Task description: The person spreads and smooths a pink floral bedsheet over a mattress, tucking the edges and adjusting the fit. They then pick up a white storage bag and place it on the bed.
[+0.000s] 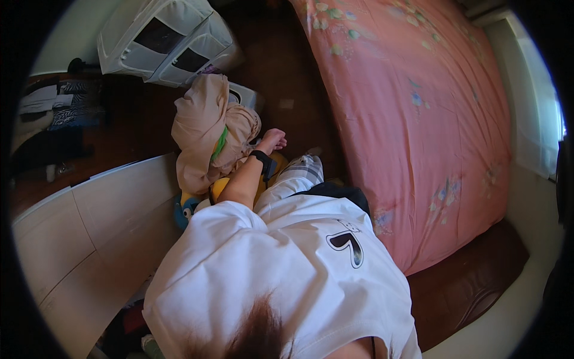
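My left hand [274,140] reaches forward with its fingers curled together, and nothing shows in it. A black wrist strap with a small device [267,165] is on that arm. Beside the hand, to its left, is a bulky bundle of beige cloth [202,112] with a bright green strip [219,144] across it. Under the forearm lies something yellow [219,187], partly covered by the arm. A blue item with a round eye [181,213] pokes out next to my white T-shirt [287,251]. My right hand is out of view.
On the right stands a bed with a pink floral sheet [417,134] and a brown bed end [466,282]. White fabric storage boxes [166,45] are stacked ahead. A pale cabinet panel [121,202] stands at left. Dark wooden floor [282,58] runs alongside the bed.
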{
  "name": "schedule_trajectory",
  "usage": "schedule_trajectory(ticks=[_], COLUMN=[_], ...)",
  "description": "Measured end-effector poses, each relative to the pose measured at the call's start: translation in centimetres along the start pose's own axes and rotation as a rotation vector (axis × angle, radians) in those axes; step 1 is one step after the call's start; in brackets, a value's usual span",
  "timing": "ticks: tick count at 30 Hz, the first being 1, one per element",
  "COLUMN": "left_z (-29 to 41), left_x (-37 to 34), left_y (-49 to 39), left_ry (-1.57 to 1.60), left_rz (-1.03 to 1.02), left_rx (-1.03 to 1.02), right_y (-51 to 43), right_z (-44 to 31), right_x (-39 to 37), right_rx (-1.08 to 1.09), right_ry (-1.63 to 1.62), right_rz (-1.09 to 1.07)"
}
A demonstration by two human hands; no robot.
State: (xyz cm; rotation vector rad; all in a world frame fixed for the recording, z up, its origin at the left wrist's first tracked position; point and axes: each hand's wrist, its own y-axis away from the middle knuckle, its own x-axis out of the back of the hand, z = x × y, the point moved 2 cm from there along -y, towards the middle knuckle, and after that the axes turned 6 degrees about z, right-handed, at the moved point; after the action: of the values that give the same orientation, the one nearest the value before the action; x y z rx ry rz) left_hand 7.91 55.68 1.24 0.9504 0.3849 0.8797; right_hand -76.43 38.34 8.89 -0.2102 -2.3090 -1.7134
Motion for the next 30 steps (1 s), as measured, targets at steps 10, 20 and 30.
schedule_trajectory(ticks=[10,20,30], left_z=[0.2,3.9,17.9], left_x=[7.3,11.0,18.7], left_y=[3.0,-6.2,-16.0], left_ry=[0.081,-0.134,-0.296], left_rz=[0.006,-0.075,-0.064], left_rx=[-0.029,0.004,-0.032], right_y=[4.9,2.4,0.2], right_z=[-6.5,-6.8,-10.3], right_x=[-7.8,-15.5,-29.2], right_rx=[0.072,0.089,-0.068], right_ry=[0.051,-0.044,0.371], right_rz=[0.128,0.090,0.158])
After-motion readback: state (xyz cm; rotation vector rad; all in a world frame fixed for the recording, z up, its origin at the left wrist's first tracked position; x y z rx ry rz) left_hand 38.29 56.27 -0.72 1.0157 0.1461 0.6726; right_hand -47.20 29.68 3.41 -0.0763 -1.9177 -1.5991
